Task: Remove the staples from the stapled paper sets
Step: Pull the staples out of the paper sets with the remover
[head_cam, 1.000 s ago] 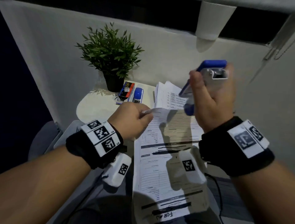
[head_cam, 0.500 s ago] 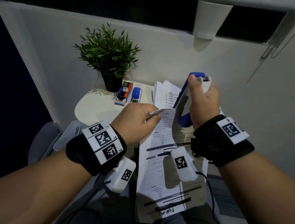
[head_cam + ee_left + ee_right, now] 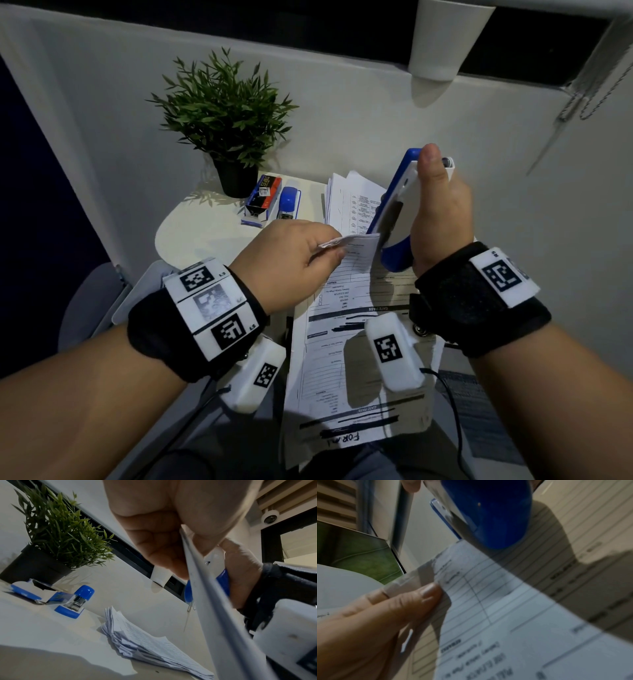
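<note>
A stapled set of printed forms (image 3: 346, 363) hangs over my lap, its top corner lifted. My left hand (image 3: 294, 260) pinches that corner (image 3: 346, 244) between thumb and fingers; the same pinch shows in the right wrist view, with the left hand (image 3: 385, 609) on the paper (image 3: 505, 615). My right hand (image 3: 438, 212) grips a blue and white stapler (image 3: 397, 212) upright, thumb on its upper end, its lower blue end (image 3: 494, 513) just above the held corner. In the left wrist view the paper edge (image 3: 214, 601) runs across the stapler (image 3: 221, 577). No staple can be made out.
On the small white table (image 3: 195, 236) stand a potted plant (image 3: 222, 113), a staple box (image 3: 262, 195), a second small blue stapler (image 3: 287, 204) and a loose stack of papers (image 3: 349, 198). A wall rises behind. A grey chair edge (image 3: 85, 294) is at left.
My right hand has lowered the stapler from well above the sheets down to the lifted corner and turned it more upright. My left hand keeps pinching the corner.
</note>
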A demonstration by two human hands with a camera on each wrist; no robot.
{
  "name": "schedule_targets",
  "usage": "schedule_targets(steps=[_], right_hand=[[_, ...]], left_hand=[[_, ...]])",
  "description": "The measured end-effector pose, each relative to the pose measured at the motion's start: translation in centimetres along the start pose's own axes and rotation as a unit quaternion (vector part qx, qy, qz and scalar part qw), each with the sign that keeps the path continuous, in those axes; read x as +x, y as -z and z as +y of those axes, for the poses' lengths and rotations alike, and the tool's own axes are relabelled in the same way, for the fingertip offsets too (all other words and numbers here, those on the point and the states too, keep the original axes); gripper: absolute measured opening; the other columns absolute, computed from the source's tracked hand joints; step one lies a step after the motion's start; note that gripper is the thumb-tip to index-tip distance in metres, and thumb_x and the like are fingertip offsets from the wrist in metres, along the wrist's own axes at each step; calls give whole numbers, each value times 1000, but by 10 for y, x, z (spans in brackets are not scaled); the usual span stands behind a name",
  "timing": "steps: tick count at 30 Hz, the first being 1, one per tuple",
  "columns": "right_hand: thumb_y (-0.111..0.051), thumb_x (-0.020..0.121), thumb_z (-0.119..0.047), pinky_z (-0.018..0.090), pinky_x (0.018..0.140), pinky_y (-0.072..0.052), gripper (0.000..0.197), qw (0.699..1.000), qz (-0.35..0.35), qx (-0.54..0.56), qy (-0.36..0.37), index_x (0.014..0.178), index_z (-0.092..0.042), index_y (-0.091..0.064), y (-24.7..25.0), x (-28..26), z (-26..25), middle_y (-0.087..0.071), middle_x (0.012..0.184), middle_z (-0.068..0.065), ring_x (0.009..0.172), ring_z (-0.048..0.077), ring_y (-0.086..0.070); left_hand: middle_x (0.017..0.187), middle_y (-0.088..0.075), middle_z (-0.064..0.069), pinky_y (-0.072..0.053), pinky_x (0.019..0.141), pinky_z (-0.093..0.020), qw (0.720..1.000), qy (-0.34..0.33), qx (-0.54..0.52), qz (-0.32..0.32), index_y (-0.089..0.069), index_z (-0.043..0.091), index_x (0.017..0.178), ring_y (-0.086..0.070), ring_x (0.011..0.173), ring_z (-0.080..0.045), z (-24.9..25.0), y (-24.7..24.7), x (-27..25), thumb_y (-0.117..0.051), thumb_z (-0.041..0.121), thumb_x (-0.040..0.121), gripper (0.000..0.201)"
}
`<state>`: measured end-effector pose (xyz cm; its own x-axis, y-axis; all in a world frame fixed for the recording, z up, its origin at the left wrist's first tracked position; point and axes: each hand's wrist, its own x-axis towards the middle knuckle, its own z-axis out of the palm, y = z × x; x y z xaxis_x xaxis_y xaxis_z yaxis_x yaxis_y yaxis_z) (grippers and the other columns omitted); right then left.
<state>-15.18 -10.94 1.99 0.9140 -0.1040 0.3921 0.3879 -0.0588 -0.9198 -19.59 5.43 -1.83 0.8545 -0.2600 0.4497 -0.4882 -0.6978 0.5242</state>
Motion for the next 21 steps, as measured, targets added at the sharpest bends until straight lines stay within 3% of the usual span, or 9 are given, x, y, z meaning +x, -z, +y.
schedule_targets(steps=[5,7,9,11,12,14,16,21], right_hand=[[-38,67,-74,26,55,-44,58,1000,8,-23,8,71,-16,-43,-3,-3,-4,-47,60,-1,58,19,-50],[-39,72,-71,25,54,-42,56,1000,12,-19,14,68,-15,-40,-4,-4,-5,-45,59,1,55,21,-47],[-39,70,-71,31,56,-43,58,1000,4,-10,20,71,-13,-41,-6,-6,-7,-46,64,8,57,28,-47],[-39,70,-69,36,58,-42,54,1000,3,1,31,71,-15,-41,-10,-10,-10,-44,64,8,58,25,-45],[-40,72,-68,36,58,-41,52,999,4,9,35,69,-16,-40,-12,-11,-11,-42,63,6,59,23,-44],[-41,75,-65,32,57,-38,49,999,6,18,41,67,-17,-39,-15,-14,-11,-40,60,2,58,19,-42],[-42,78,-64,27,55,-37,49,999,9,18,42,66,-16,-37,-17,-16,-10,-38,58,-1,55,16,-41],[-43,86,-54,25,54,-36,43,998,24,17,47,62,-19,-37,-16,-16,-7,-38,51,-10,51,11,-40]], left_hand=[[52,-43,9,-33,51,-25,1000,18,9,-6,-42,24,58,-44,54,-6,3,-2,-1,-47,34,85,29],[58,-52,7,-36,54,-27,999,42,22,3,-52,22,62,-50,60,-7,5,-2,-1,-47,38,82,26],[83,-66,8,-46,69,-28,997,55,56,12,-67,24,88,-59,80,-12,14,1,1,-51,45,79,28],[105,-66,12,-48,83,-28,993,64,99,-15,-62,33,114,-58,98,-10,25,5,5,-60,60,73,49],[105,-65,13,-48,83,-28,992,69,106,-30,-60,36,116,-58,97,-9,29,5,8,-64,66,67,58],[83,-65,12,-46,67,-26,994,72,77,-40,-65,36,100,-57,79,-10,33,4,14,-69,68,59,52],[62,-54,10,-36,54,-24,996,74,30,-31,-64,29,77,-49,60,-8,30,0,19,-75,61,59,39],[59,-51,7,-42,53,-26,996,76,-10,-47,-55,24,65,-50,60,-12,30,-6,21,-76,47,64,31]])
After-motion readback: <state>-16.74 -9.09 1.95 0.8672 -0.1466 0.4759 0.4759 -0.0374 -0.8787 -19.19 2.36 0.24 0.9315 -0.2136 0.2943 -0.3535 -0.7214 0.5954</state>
